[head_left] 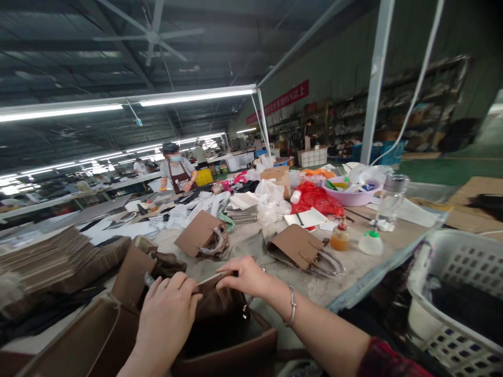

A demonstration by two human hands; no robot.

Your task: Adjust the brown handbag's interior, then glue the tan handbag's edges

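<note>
My left hand [167, 314] and my right hand [243, 276] both grip the top edge of a dark brown leather handbag [220, 309] close to me. The fingers of each hand are curled over its opening. A thin light strip runs along the edge between the two hands. My right wrist wears a silver bracelet. A larger brown bag panel [90, 340] lies under my left forearm.
Two brown flap bags [200, 234] [301, 248] lie on the grey table [369, 262]. Stacked card pieces [47, 259] sit left. A clear bottle [391, 199], a pink basin [351, 196] and small glue bottles stand right. A white basket [459, 288] is at right. A person in an apron stands behind.
</note>
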